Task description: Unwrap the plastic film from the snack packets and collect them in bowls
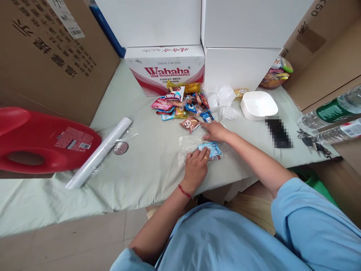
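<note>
My left hand (196, 165) lies on a light-blue snack packet (212, 149), its fingers stretched over the packet's left side. Under that packet a clear plastic bag (184, 143) is spread on the cloth. With fingers apart, my right hand (216, 131) reaches over the bag, its fingertips at the right edge of a brown snack packet (190, 124); whether they touch it I cannot tell. Just behind sits a small dark-blue packet (208, 116). Several more wrapped snacks, among them a pink packet (162, 103), form a pile farther back.
A Wahaha carton (169, 69) and white boxes (239, 67) stand behind. On the left lie a red jug (56, 139), a white film roll (104, 150) and a round lid (120, 148). To the right are a white bowl (259, 106), a pixelated dark object (278, 132), keys (313, 143) and bottles (332, 111).
</note>
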The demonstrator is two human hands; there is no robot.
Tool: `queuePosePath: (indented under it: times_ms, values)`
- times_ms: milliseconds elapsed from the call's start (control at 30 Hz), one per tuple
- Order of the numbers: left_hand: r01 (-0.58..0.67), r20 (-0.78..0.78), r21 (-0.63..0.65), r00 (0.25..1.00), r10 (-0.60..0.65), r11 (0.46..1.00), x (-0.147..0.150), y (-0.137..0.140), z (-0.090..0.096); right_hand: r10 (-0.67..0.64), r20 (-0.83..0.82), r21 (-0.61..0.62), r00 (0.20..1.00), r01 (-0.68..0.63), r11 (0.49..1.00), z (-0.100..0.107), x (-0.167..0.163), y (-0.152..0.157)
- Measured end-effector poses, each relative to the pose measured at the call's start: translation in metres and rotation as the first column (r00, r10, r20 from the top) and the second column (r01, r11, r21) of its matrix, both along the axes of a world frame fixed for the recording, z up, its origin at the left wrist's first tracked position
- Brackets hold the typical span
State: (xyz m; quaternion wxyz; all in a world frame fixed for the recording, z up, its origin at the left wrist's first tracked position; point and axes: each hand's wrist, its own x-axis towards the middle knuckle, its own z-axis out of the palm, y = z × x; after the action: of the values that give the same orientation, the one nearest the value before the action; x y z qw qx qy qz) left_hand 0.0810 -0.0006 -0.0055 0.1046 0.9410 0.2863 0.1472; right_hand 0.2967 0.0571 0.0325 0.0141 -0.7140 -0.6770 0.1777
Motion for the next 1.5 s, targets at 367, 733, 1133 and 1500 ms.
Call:
queuePosePath:
  times_ms: [367, 733, 1133, 1500]
  values:
    - [-0.111, 0.034, 0.016, 0.993, 0.11, 0.994, -0.004, -0.009, -0.007, 0.365, -0.014, 0.2, 0.931, -0.355, 0.913, 0.044, -0.001, -0.047]
    - [-0.026, 0.107, -0.151, 0.993, 0.042, 0.988, -0.026, 0.006, -0.009, 0.316, -0.009, 0.187, 0.949, -0.309, 0.933, -0.008, -0.033, -0.125]
    - [-0.473, 0.491, -0.526, 0.509, 0.707, 0.707, -0.079, 0.009, -0.009, 0.261, 0.041, 0.154, 0.965, -0.264, 0.952, -0.011, -0.083, -0.132]
    - [-0.429, 0.098, -0.651, 0.771, 0.629, 0.627, -0.071, 0.019, 0.02, 0.158, 0.044, 0.133, 0.986, -0.163, 0.978, -0.007, -0.1, -0.139]
